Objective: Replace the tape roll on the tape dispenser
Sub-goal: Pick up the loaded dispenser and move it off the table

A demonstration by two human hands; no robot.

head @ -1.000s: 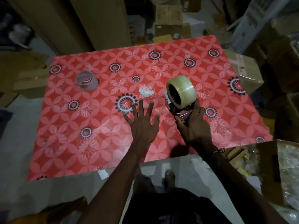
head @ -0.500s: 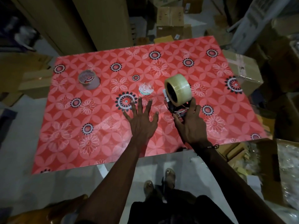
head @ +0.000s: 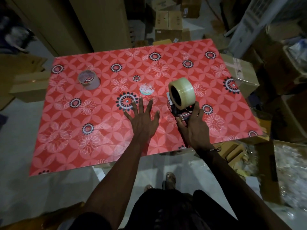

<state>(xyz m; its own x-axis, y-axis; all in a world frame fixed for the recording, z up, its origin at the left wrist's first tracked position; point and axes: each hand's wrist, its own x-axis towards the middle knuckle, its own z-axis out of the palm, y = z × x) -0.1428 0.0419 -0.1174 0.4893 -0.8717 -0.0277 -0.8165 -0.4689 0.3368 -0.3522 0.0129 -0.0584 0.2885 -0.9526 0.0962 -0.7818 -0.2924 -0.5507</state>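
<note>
While R hand [head: 193, 130] grips dispenser [head: 180, 113], roll [head: 184, 92] sits just beyond.

Both bare forearms reach forward from the bottom of the view. The left hand [head: 143, 121] lies palm down with fingers straight and spread wide. The right hand [head: 196, 130] sits just beside it, its fingers and thumb curled forward in a grip. A thin band circles the right wrist.
</note>
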